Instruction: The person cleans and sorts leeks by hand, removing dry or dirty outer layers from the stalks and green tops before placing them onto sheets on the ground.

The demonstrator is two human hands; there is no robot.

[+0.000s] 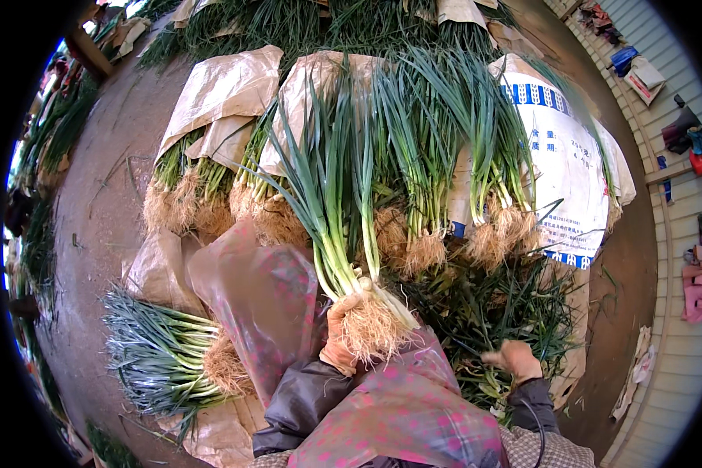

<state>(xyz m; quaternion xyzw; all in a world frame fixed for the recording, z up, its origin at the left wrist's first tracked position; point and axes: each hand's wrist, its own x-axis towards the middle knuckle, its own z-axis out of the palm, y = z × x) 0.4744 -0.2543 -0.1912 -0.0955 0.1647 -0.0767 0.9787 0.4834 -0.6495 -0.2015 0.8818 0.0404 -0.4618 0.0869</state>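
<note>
A person's left hand (338,341) grips a bunch of green onions (338,257) near center, the right hand (520,361) over loose leaves (515,312) at four o'clock; another bunch (164,351) lies at eight o'clock.

Onion bunch (334,253) left of loose leaves (515,308)

Dark glossy left sleeve (304,399); pink-spotted plastic apron (402,413); checked garment (563,449); thin black cable (540,429).

Shaggy-rooted green onion bunch (336,243), leaves fanned away
</note>
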